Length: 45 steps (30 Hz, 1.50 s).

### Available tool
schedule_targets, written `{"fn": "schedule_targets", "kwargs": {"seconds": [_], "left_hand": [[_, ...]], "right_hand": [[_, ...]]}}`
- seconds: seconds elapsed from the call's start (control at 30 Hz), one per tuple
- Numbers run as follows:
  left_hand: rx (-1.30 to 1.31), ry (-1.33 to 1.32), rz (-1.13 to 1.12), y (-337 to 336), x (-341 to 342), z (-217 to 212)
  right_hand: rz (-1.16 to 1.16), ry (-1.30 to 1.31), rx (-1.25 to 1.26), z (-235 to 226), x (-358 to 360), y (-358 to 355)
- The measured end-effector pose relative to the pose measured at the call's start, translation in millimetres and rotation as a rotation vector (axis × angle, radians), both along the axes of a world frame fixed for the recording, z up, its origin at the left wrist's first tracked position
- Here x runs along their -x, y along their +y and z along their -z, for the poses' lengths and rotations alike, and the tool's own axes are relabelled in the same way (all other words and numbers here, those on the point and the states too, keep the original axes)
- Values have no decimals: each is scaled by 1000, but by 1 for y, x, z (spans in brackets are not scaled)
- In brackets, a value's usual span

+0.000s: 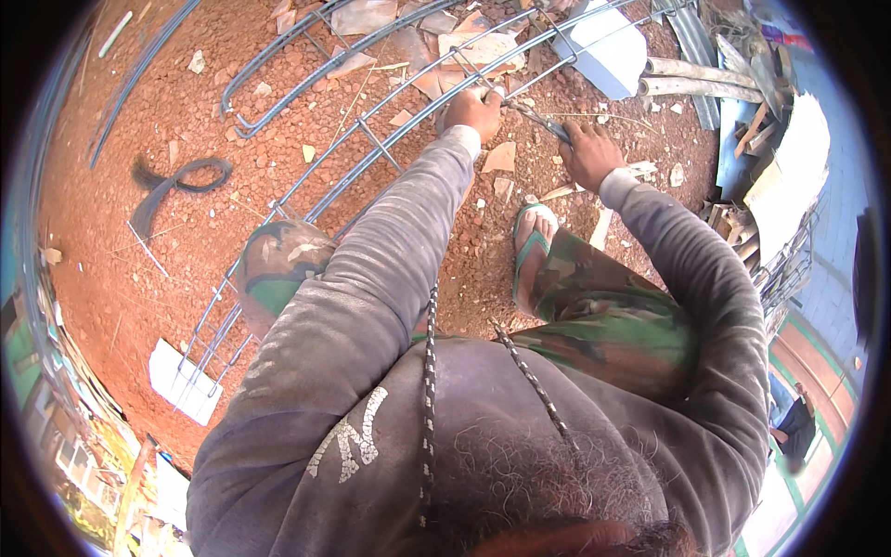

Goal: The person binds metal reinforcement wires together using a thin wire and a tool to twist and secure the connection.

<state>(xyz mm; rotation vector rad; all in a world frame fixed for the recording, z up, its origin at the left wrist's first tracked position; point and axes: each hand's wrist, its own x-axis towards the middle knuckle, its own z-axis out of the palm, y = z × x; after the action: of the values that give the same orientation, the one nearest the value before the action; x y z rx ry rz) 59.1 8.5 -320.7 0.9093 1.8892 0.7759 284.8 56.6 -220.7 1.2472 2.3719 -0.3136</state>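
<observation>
A long cage of grey steel rebar [371,139] lies on red gravel ground, running from lower left to upper right. My left hand [473,110] grips one of its bars where a stirrup crosses. My right hand [588,153] holds a dark metal tying tool [543,121] whose tip points at the same joint beside my left hand. Both arms wear grey sleeves. My foot in a green sandal [531,251] rests below the hands.
A coil of dark binding wire [176,181] lies on the ground at left. Broken tile pieces and wood scraps litter the gravel. Grey pipes [705,79] and stacked boards [780,176] sit at the upper right. Another person [796,422] stands at the far right.
</observation>
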Motion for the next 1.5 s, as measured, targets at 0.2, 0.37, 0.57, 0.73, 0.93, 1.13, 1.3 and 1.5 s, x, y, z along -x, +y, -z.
{"fn": "schedule_targets", "kwargs": {"seconds": [0.2, 0.37, 0.57, 0.73, 0.93, 1.13, 1.3, 1.5], "left_hand": [[34, 8, -63, 1, 0, -2], [65, -28, -32, 2, -5, -12], [12, -4, -21, 3, 4, 7], [30, -8, -33, 2, -3, 7], [18, 43, -42, 1, 5, 6], [-230, 251, -180, -4, -82, -51], [-263, -749, -509, 22, -98, -30], [118, -1117, -3, -2, -68, -33]], "right_hand": [[41, -49, -104, 12, 12, 0], [411, -8, 365, 22, 10, 18], [706, 310, 1022, 32, -4, 9], [201, 404, 282, 24, -12, -2], [924, 563, 1108, 16, -1, 28], [810, 530, 459, 7, -31, -12], [272, 363, 72, -50, 33, -24], [425, 107, -51, -82, -61, 31]]}}
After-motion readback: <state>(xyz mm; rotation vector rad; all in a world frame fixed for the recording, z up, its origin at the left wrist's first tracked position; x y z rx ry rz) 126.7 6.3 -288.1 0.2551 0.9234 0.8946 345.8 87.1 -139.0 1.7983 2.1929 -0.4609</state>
